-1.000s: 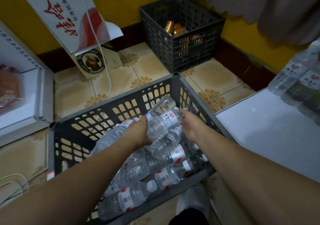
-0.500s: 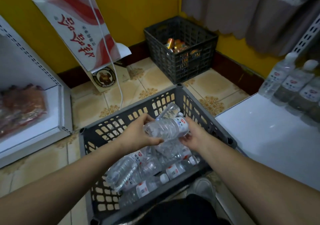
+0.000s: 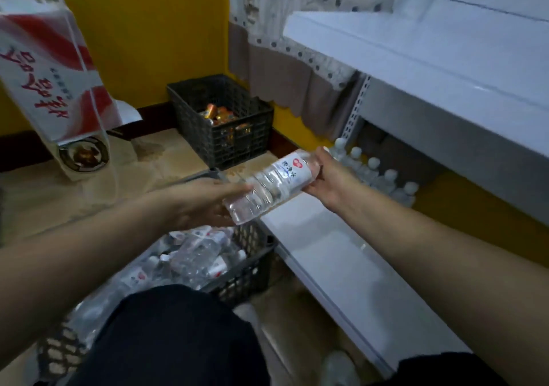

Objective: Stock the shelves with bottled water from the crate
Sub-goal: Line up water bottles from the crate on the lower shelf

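Observation:
A clear water bottle (image 3: 274, 184) with a white and red label lies tilted in the air between my hands, over the near corner of the lower white shelf (image 3: 335, 263). My right hand (image 3: 330, 177) grips its upper, labelled end. My left hand (image 3: 208, 204) reaches to the bottle's base with fingers stretched out, touching it. Below them, the dark plastic crate (image 3: 252, 269) holds several more bottles (image 3: 193, 262) lying loose. A row of bottles (image 3: 375, 174) stands at the back of the lower shelf.
An upper white shelf (image 3: 445, 67) overhangs the lower one on the right. A second dark crate (image 3: 228, 142) with cans sits against the yellow wall. A red and white sign (image 3: 50, 82) leans at the left. My dark-clad knee (image 3: 178, 338) covers the near crate.
Both hands have lifted one bottle out of the crate and carried it right, toward the shelf. My view has turned right, showing the shelves. The left hand's hold has loosened.

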